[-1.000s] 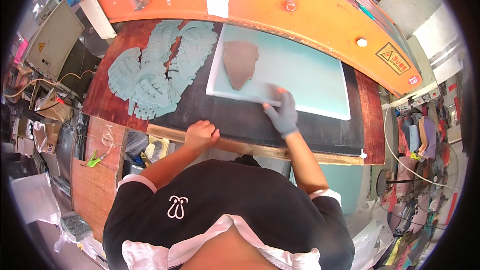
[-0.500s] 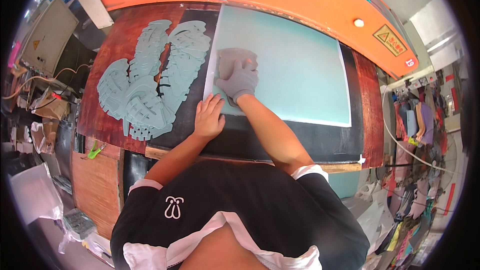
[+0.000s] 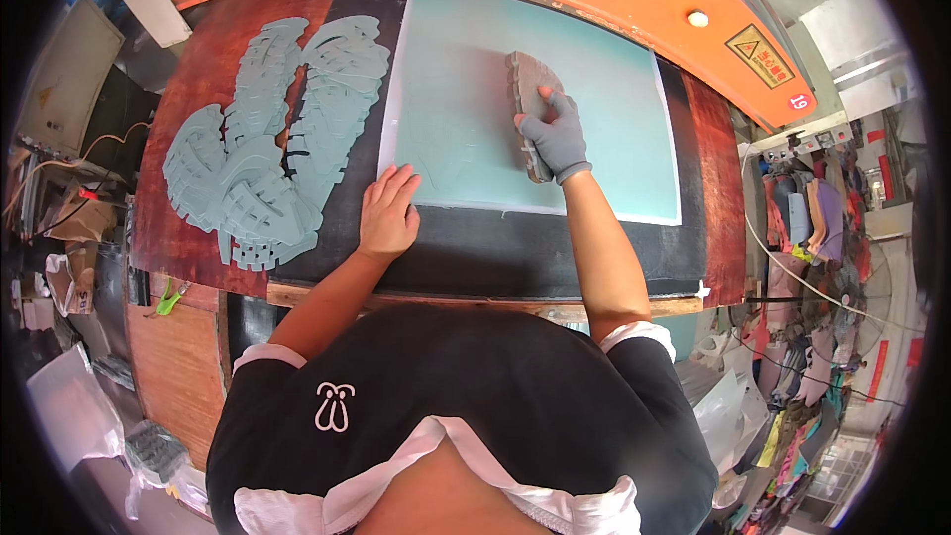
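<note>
My right hand [image 3: 557, 137], in a grey glove with bare fingertips, grips a greyish-brown cutting die [image 3: 528, 119]. The die is long and thick, with a toothed edge, and is tilted up over the pale mint sheet [image 3: 614, 159]. Whether its lower edge touches the sheet, I cannot tell. My bare left hand [image 3: 389, 210] lies flat with fingers stretched out, at the sheet's near left corner on the black board [image 3: 446, 258]. To its left, several mint-coloured sole-shaped cut pieces [image 3: 263, 193] lie in overlapping rows.
An orange machine beam [image 3: 594, 0] with a warning label runs along the far side. Reddish-brown board [image 3: 163, 228] shows at both ends of the work surface. At the right, coloured pieces [image 3: 812, 208] hang in a row, with a white cable [image 3: 792, 282] in front.
My right hand has carried the die rightward from the sheet's left side and turned it from lying flat to tilted. My left hand stays by the sheet's corner. The whole view has shifted slightly.
</note>
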Motion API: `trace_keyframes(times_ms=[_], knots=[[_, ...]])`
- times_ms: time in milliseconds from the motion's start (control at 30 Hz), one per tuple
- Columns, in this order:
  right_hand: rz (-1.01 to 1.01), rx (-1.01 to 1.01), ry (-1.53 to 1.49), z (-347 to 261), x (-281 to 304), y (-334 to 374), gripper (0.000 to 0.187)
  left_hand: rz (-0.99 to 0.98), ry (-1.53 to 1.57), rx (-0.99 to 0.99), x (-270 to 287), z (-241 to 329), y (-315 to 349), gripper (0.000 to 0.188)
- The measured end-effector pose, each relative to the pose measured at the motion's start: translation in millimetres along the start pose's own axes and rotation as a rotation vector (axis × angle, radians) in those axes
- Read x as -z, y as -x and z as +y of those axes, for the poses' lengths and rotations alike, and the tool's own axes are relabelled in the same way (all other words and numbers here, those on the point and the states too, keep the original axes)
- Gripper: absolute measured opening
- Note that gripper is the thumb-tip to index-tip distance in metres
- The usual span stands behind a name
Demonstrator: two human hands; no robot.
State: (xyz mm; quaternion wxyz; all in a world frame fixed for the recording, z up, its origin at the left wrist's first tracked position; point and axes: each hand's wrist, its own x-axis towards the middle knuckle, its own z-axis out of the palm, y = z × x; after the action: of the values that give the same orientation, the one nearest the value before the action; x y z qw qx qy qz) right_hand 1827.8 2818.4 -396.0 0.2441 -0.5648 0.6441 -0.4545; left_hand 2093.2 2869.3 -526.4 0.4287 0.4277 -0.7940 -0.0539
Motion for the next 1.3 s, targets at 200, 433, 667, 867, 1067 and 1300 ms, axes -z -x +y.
trace_keyframes(times_ms=[200, 433, 667, 867, 1067, 1300], knots=[[-0.003, 0.150, 0.813, 24, -6, 13, 0.079, 0.001, 0.006, 0.018, 4, 5, 1, 0.047], [-0.029, 0.143, 0.853, 18, -3, 22, 0.078, -0.015, 0.006, 0.032, 10, 12, 3, 0.047], [-0.056, 0.173, 0.509, 29, 20, 8, 0.075, -0.036, 0.029, 0.027, 2, 14, -7, 0.047], [0.109, -0.171, -0.023, 67, 70, 30, 0.064, -0.071, 0.052, 0.043, 0, 16, -11, 0.048], [0.136, 0.038, 0.263, 60, 61, 45, 0.068, -0.067, -0.005, -0.017, -5, 14, -10, 0.046], [-0.064, -0.088, 0.835, 1, 3, -10, 0.084, -0.072, -0.008, -0.011, -7, 9, -10, 0.045]])
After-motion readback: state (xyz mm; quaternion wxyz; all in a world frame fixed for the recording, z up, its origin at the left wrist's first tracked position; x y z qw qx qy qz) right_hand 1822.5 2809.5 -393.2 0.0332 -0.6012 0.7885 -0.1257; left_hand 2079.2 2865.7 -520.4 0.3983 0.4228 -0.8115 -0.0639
